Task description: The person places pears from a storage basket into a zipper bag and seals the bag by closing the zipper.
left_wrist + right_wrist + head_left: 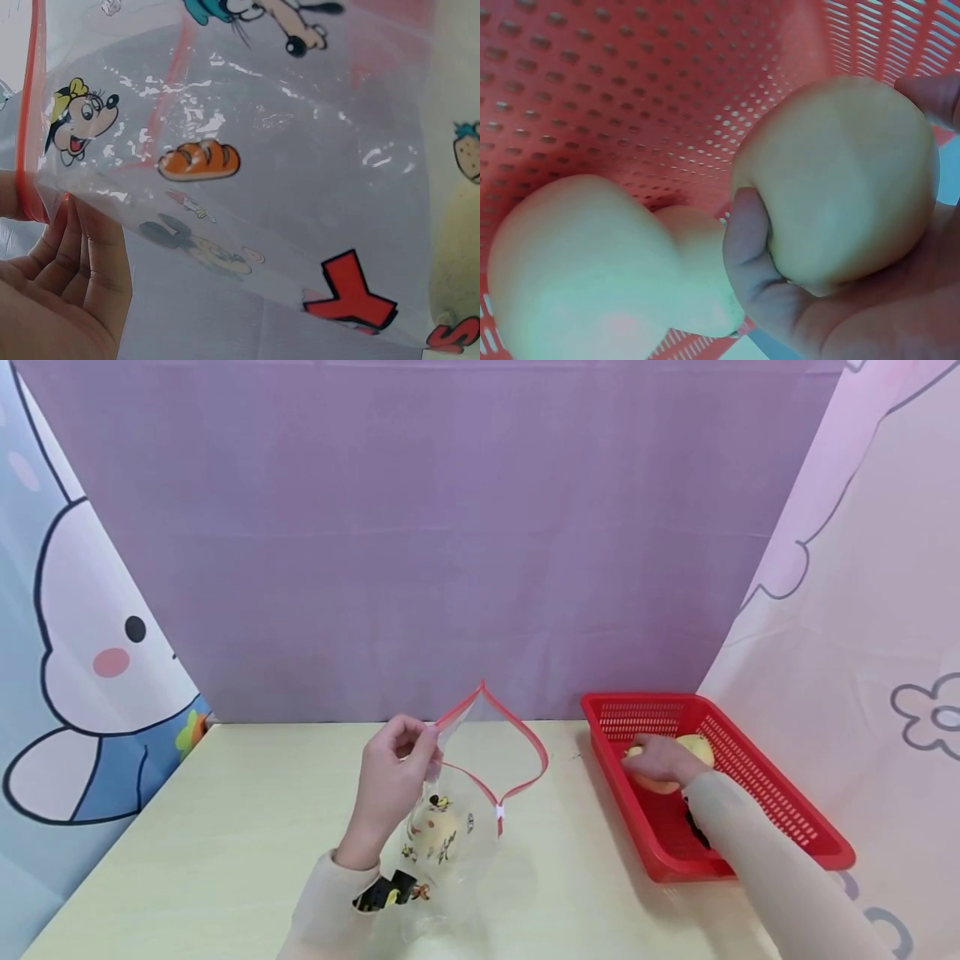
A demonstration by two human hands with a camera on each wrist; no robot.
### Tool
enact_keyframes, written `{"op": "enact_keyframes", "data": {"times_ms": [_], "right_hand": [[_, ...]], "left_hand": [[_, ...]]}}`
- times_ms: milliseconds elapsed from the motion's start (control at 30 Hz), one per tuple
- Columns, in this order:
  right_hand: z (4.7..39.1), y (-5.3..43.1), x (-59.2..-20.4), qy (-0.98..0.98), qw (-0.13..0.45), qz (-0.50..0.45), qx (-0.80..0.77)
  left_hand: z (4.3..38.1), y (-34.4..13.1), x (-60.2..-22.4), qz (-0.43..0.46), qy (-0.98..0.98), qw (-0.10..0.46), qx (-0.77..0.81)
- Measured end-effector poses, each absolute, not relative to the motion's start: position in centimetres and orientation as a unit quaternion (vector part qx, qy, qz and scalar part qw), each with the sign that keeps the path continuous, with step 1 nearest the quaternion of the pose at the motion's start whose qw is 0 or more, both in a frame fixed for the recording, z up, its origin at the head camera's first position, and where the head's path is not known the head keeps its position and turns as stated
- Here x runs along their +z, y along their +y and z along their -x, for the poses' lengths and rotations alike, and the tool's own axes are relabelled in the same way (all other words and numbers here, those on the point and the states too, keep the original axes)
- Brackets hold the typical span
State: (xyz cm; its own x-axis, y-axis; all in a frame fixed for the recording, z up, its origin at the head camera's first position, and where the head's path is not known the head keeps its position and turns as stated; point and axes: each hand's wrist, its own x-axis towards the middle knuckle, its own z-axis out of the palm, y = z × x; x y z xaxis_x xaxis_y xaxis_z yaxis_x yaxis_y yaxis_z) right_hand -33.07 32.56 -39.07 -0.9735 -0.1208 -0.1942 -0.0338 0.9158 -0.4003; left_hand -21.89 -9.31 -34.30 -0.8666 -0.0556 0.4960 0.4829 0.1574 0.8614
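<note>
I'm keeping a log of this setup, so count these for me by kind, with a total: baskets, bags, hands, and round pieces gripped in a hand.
Baskets: 1, the red basket
Bags: 1, the clear red-edged bag
Hands: 2, the left hand and the right hand
Gripped round pieces: 1, the pale yellow piece
Total: 5

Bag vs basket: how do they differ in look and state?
The bag is clear with cartoon prints; the basket is red with perforated walls. The bag is held at its mouth; the basket sits on the table. Both have open tops edged in red.
</note>
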Motion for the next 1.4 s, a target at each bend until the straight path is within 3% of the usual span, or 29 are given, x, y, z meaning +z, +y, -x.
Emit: {"op": "enact_keyframes", "data": {"times_ms": [1400], "right_hand": [[29.6, 28.4, -32.1, 0.952, 0.013, 0.051, -0.300]], "left_hand": [[21.9, -9.3, -34.3, 0.150, -0.735, 0.221, -0.623]]}}
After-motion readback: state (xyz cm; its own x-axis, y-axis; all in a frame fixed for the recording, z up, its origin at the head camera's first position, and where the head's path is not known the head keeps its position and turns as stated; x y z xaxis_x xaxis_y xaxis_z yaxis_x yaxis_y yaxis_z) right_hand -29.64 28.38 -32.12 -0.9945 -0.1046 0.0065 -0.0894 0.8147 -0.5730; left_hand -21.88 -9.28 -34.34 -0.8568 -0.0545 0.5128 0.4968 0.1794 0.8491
